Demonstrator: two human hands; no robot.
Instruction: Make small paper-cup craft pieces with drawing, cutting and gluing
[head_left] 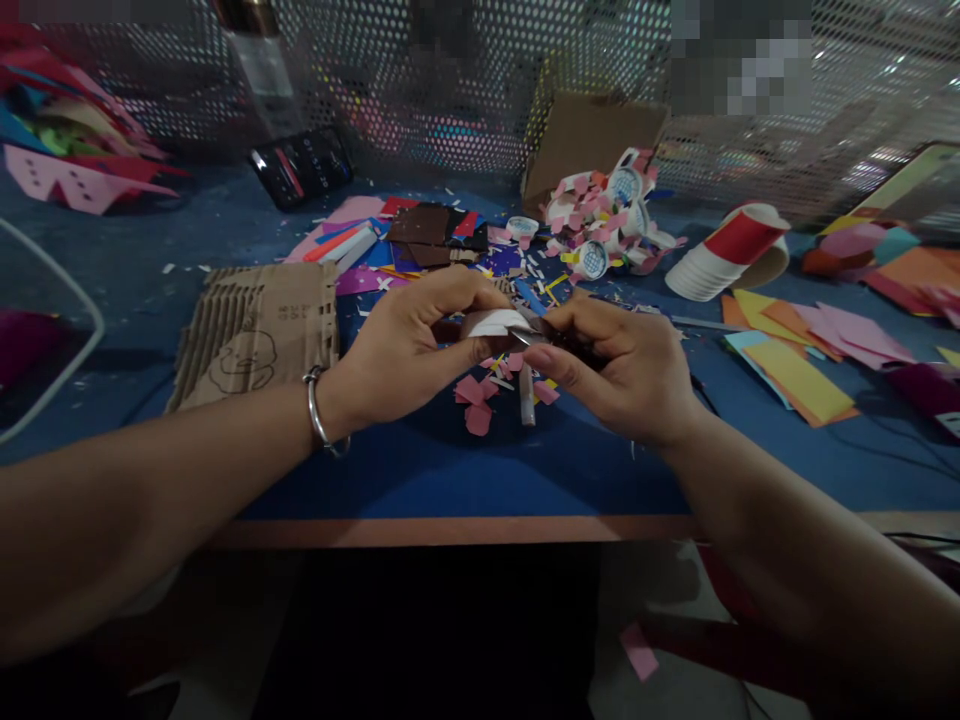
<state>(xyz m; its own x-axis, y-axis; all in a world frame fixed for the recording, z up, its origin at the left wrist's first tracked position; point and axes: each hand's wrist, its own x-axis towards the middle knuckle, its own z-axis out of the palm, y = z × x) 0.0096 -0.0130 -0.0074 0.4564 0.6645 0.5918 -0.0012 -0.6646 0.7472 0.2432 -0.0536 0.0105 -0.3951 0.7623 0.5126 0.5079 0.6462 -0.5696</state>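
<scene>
**Slip risk**

In the head view, the left hand (397, 340) pinched a white paper piece (489, 324) above the desk (450, 485); the right hand (634, 365) gripped scissors (529, 339) at its edge. A slip could have nicked the left hand; a loose pinch could have let the paper twist.

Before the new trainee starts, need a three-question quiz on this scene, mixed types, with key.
1. Short answer: which wrist wears the silver bracelet?

2. True or false: the left hand holds a bright green piece.

3. Multiple choice: what colours show on the paper cups on the table?
A) blue and black
B) red and white
C) green and yellow

Key:
1. The left.
2. False; the piece is mostly white.
3. B.
</scene>
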